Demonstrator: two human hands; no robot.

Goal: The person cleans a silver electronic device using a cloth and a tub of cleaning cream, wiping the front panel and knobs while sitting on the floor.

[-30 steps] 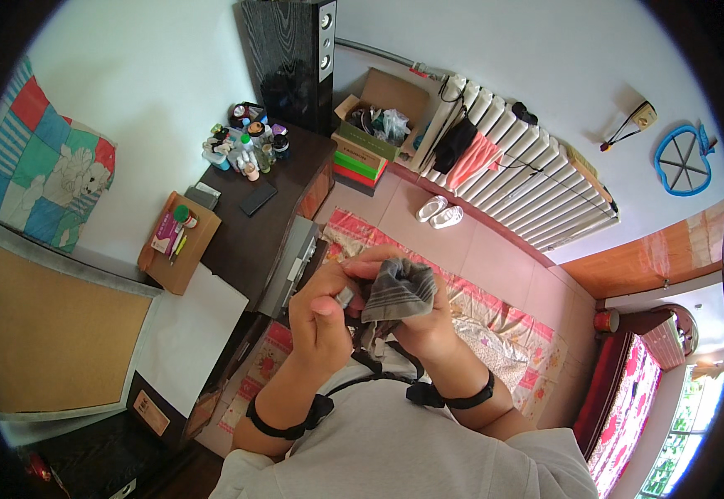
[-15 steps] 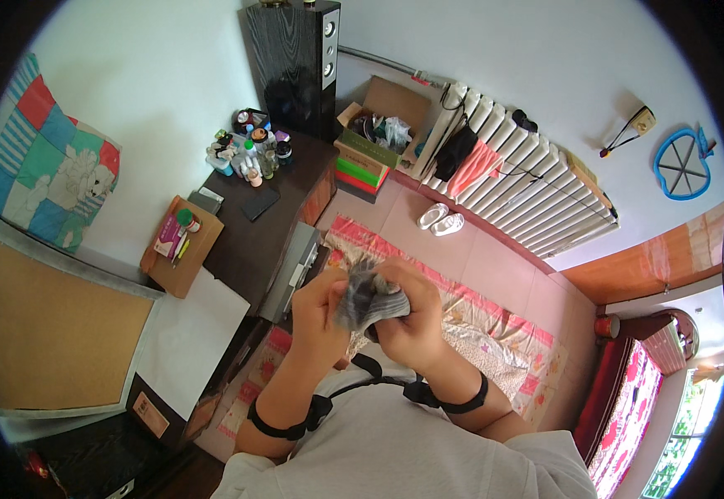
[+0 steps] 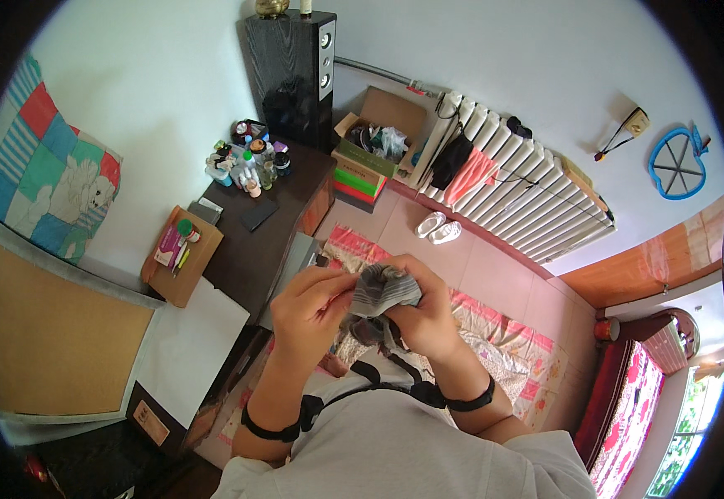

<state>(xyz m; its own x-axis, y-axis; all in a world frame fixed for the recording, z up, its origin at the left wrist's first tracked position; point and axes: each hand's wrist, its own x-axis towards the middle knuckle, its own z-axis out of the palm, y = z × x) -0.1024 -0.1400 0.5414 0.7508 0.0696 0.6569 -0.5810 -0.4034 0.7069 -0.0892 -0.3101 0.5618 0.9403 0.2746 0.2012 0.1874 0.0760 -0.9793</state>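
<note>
A grey ribbed sock [image 3: 385, 289] is bunched up in front of my chest, its striped cuff uppermost. My right hand [image 3: 431, 320] wraps around the sock's right side, thumb in front. At the left edge of the cuff, my left hand [image 3: 308, 309] pinches the fabric between thumb and fingers. A darker grey part of the sock [image 3: 368, 330] hangs below the cuff, between the two hands. The right fingers behind the fabric are partly hidden.
At left stands a dark desk [image 3: 237, 254] with bottles [image 3: 250, 170] and a cardboard box [image 3: 183, 258]. Ahead are a black speaker [image 3: 287, 83], stacked boxes [image 3: 366, 158] and a white radiator [image 3: 528, 179] with clothes. White shoes [image 3: 438, 228] sit beyond the floral mat [image 3: 495, 316].
My left hand has shifted left and loosened from a fist around the sock to a pinch at its edge. The cuff now shows upright, with darker fabric hanging below.
</note>
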